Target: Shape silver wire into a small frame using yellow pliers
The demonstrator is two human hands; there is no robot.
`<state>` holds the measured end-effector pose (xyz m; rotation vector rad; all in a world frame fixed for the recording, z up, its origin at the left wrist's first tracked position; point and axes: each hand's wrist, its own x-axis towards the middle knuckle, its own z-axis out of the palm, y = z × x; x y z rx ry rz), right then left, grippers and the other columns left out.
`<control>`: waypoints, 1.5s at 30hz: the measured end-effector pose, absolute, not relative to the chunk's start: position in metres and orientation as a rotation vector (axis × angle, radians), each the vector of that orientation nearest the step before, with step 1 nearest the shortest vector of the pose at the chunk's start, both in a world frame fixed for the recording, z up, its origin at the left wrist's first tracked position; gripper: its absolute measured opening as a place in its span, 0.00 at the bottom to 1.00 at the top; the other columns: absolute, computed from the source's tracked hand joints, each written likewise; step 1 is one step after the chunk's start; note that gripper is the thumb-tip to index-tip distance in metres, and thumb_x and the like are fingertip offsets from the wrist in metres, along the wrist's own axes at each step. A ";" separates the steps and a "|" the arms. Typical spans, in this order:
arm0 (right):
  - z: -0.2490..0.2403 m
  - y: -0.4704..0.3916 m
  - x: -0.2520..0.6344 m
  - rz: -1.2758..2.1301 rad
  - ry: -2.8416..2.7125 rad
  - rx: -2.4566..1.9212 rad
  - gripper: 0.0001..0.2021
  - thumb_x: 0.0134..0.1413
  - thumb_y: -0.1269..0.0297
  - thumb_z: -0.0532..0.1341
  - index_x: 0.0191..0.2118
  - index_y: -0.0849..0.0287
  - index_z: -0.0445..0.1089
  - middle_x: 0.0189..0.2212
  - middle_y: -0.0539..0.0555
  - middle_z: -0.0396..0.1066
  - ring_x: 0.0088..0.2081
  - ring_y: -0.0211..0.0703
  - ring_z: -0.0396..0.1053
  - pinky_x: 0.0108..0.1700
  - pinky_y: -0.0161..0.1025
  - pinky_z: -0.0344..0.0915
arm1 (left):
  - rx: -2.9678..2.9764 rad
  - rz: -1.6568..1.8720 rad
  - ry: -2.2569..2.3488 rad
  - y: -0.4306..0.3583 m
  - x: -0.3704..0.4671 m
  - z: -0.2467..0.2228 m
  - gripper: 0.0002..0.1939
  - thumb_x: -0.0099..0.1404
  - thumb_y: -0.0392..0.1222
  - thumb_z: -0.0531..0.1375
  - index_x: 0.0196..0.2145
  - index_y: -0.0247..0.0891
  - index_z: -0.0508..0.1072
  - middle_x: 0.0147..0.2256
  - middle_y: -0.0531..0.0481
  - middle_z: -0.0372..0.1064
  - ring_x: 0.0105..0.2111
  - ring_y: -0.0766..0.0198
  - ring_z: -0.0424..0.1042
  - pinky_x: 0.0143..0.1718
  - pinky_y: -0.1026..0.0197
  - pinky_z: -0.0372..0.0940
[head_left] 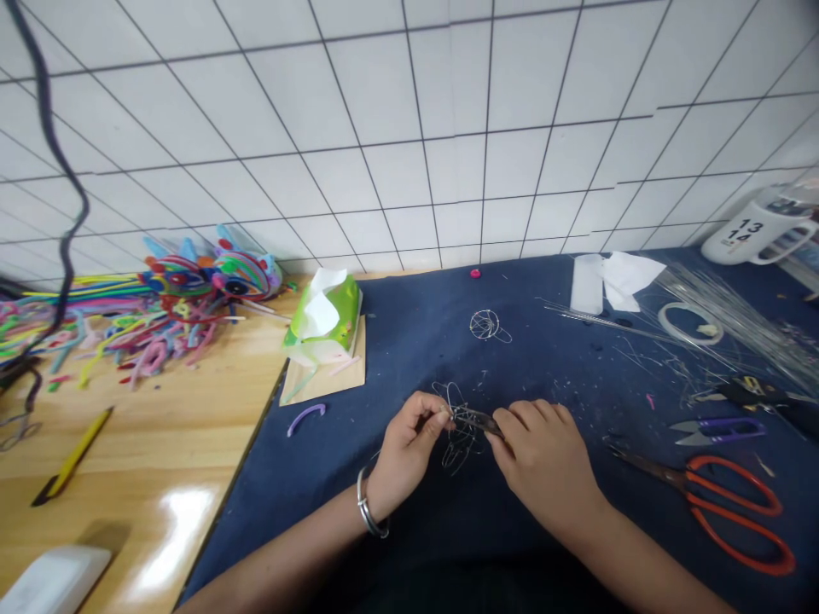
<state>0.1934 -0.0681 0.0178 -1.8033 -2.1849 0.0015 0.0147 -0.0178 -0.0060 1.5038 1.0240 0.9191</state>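
Observation:
Near the middle of the dark blue cloth [409, 341], my left hand [409, 443] pinches a tangled frame of thin wire [461, 452], its thumb and forefinger closed on it. Wrapped round dark pliers [477, 419], my right hand [543, 452] is closed, and the tool's jaws meet the wire close to my left fingertips. Loops of the wire stick out above and below the jaws. A smaller round wire form [485, 325] lies on the cloth farther back.
Red-handled scissors [735, 507], purple snips [720, 429] and loose straight wires [748, 315] lie right. A green tissue pack [328, 315] stands back left. Colourful fuzzy stems [159, 333] and a yellow cutter [77, 452] lie on the wood. A white mug [752, 230] is far right.

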 end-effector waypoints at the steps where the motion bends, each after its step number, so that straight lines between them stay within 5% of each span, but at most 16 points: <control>1: 0.018 -0.068 0.194 -0.002 -2.183 -1.805 0.08 0.55 0.65 0.53 0.37 0.58 0.67 0.30 0.54 0.65 0.35 0.43 0.59 0.39 0.41 0.50 | 1.502 0.919 1.024 -0.018 0.015 -0.006 0.04 0.64 0.37 0.52 0.32 0.36 0.63 0.29 0.51 0.64 0.31 0.66 0.64 0.36 0.62 0.59; 16: 0.015 -0.071 0.193 -0.045 -2.222 -1.831 0.08 0.56 0.66 0.52 0.38 0.58 0.68 0.27 0.52 0.64 0.31 0.41 0.59 0.36 0.40 0.49 | 1.417 0.876 0.946 -0.022 0.019 -0.004 0.06 0.63 0.38 0.54 0.29 0.35 0.65 0.35 0.49 0.60 0.35 0.64 0.64 0.41 0.60 0.60; 45: 0.011 -0.076 0.189 -0.212 -2.270 -1.743 0.08 0.54 0.70 0.54 0.39 0.59 0.68 0.25 0.51 0.62 0.29 0.40 0.56 0.34 0.40 0.49 | 1.894 0.875 1.159 -0.018 0.011 -0.002 0.08 0.57 0.32 0.54 0.22 0.36 0.65 0.24 0.52 0.61 0.27 0.66 0.62 0.31 0.63 0.58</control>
